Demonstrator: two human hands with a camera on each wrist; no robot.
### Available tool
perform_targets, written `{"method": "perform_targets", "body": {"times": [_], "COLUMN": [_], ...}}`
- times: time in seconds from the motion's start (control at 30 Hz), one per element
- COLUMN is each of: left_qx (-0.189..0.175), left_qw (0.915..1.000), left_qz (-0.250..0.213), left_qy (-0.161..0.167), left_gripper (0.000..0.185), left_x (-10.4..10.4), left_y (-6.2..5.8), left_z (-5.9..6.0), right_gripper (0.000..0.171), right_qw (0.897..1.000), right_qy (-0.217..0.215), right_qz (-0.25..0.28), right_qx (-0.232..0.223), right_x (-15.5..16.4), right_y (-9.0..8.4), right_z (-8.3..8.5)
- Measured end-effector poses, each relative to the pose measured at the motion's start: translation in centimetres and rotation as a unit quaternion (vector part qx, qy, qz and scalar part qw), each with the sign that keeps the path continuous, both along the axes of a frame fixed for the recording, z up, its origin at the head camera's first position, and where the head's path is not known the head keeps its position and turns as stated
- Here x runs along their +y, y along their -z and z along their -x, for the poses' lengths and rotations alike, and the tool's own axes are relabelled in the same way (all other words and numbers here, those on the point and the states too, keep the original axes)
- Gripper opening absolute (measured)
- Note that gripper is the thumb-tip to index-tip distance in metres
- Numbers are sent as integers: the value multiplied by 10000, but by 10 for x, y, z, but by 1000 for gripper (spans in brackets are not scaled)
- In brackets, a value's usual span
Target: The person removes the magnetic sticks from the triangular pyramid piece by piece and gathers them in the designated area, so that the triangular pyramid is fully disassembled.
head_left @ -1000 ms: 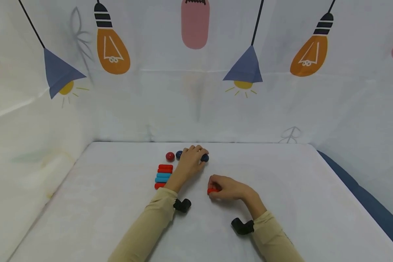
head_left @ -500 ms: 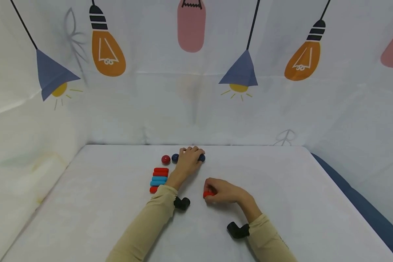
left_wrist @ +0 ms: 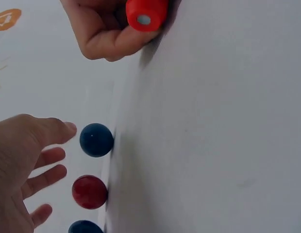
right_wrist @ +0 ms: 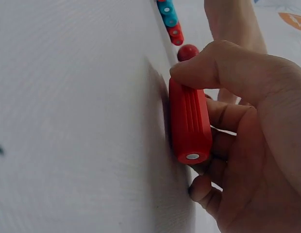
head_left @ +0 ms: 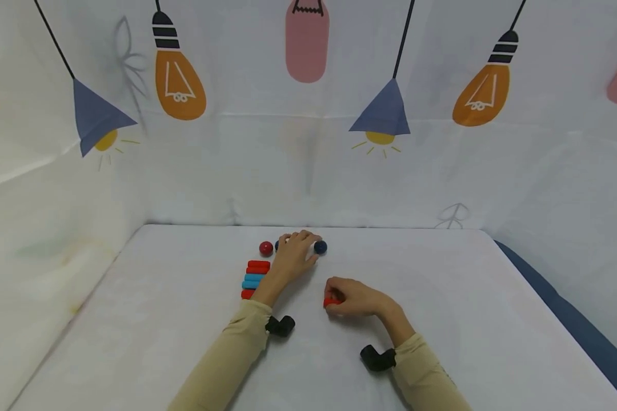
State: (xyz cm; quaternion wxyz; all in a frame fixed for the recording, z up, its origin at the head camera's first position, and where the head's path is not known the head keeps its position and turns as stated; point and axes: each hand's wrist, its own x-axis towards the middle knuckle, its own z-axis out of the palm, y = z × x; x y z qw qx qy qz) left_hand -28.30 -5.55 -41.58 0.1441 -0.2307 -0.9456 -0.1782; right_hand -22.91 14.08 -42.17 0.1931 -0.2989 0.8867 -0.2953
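My left hand (head_left: pixel 292 258) is over a row of balls near the table's back edge, fingers spread. Its thumb and fingertips stand apart from the dark blue ball (head_left: pixel 320 247) at the row's right end; the left wrist view shows a gap beside that ball (left_wrist: pixel 96 140). A red ball (left_wrist: pixel 90 192) comes after it, hidden by the hand in the head view. Another red ball (head_left: pixel 265 248) marks the left end, beside a partly covered dark blue one. My right hand (head_left: pixel 357 298) pinches a red ridged stick (right_wrist: pixel 190 121) with a silvery disc in its end, close above the table.
Left of the left forearm lies a column of red sticks (head_left: pixel 259 264) and light blue sticks (head_left: pixel 252 285), partly covered by that arm. The white table (head_left: pixel 442 308) meets a white printed curtain (head_left: pixel 236 171) at the back. A dark blue edge (head_left: pixel 555 302) runs along the right.
My left thumb and fingers have come away from the right-hand blue ball, which stays in place. My right hand keeps the red stick, turning it slightly. The head view shifts a little.
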Motion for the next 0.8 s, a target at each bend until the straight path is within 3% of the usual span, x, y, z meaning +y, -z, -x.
{"method": "perform_targets", "body": {"times": [0.27,0.43,0.67,0.8], "left_qx": [-17,-355,-1091,-1385], "left_qw": [9917,9886,9740,9673], "left_qz": [-1114,-1121,-1352,-1341], "left_qy": [647,944,1451,1646], "left_gripper": [29,29,33,36], "left_x": [-20,-30,-42,-46], "left_y": [-8,-10,-5,-4], "left_z": [-26,-40,-51,-55], "right_gripper": [12,15,17,17], "right_qw": [9996,9979,9889,9826], "right_qy": [75,131,87,221], "right_qz": [239,615,1301,1674], "right_qx": [-97,-150,714,773], "right_x": [3,3,-1,-2], "right_y": [-3,-5,-10,-12], "right_z": [3,3,5,4]}}
